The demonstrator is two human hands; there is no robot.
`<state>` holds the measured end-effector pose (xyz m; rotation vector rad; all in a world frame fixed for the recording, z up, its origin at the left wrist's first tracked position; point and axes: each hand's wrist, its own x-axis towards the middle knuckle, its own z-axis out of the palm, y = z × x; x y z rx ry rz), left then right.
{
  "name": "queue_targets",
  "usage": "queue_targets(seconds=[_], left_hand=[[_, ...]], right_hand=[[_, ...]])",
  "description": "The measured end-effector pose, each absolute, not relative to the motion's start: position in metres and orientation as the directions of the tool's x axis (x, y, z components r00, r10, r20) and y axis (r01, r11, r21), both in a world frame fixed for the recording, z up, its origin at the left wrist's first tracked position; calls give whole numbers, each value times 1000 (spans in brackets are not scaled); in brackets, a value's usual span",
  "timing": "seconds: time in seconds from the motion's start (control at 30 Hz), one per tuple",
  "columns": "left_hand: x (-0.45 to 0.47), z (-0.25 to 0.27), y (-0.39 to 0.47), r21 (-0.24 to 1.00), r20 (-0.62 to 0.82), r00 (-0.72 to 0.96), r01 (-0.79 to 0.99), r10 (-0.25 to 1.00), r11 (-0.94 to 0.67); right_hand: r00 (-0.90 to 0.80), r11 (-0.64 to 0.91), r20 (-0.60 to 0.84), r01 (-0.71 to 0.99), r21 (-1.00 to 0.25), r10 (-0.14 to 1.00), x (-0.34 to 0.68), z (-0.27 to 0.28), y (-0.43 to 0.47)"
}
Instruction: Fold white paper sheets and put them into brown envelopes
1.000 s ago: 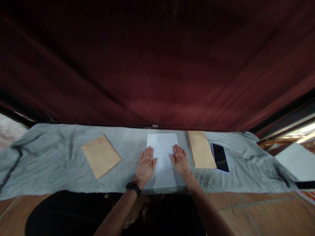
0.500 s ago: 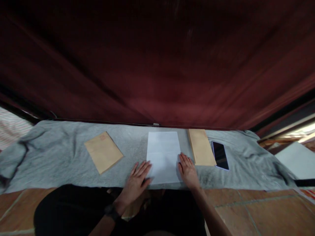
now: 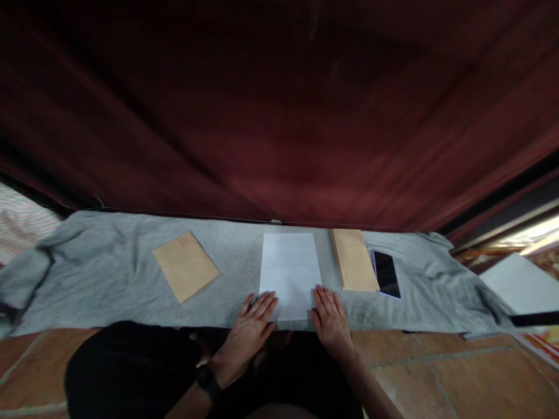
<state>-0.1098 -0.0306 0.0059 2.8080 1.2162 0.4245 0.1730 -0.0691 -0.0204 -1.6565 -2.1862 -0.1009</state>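
A white sheet of paper (image 3: 290, 262) lies flat on the grey cloth, with faint crease lines across it. My left hand (image 3: 253, 320) rests flat at its lower left corner, fingers stretched out and fingertips on the paper. At the lower right edge lies my right hand (image 3: 329, 317), also flat, its fingertips touching the sheet. Neither hand grips anything. Right of the paper is a stack of tan envelopes (image 3: 356, 262). A single tan envelope (image 3: 187, 266) lies turned at an angle to the left, apart from my left hand.
A phone (image 3: 386, 274) lies right of the stack, touching or nearly touching it. The grey cloth (image 3: 109, 273) covers the long narrow surface. A dark red hanging fabric (image 3: 279, 145) stands behind it. At far right is a white flat object (image 3: 522, 282); tiled floor (image 3: 476, 372) lies below.
Both hands have slid down along the paper toward its near edge. The left hand has also shifted slightly right. The sheet and envelopes stay in place; the view has shifted slightly.
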Motion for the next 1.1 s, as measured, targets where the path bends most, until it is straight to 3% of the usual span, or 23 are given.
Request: queue_targets(seconds=[0.3, 0.63, 0.87, 1.0, 1.1], left_hand=[[-94, 11, -36, 179, 149, 605, 761, 782, -623], [-101, 28, -37, 371, 192, 596, 692, 780, -619], [-126, 21, -54, 602, 225, 582, 547, 781, -581], [-142, 7, -44, 643, 288, 464, 554, 838, -528], [-145, 5, -34, 668, 274, 472, 533, 838, -519]], right_hand=[[-341, 410, 311, 891, -194, 887, 139, -14, -78], [-334, 426, 273, 791, -440, 902, 177, -6, -68], [-346, 371, 167, 688, -624, 923, 204, 3, -79], [-324, 312, 122, 638, -704, 938, 200, 8, -84], [-301, 292, 119, 633, -717, 946, 195, 12, -83]])
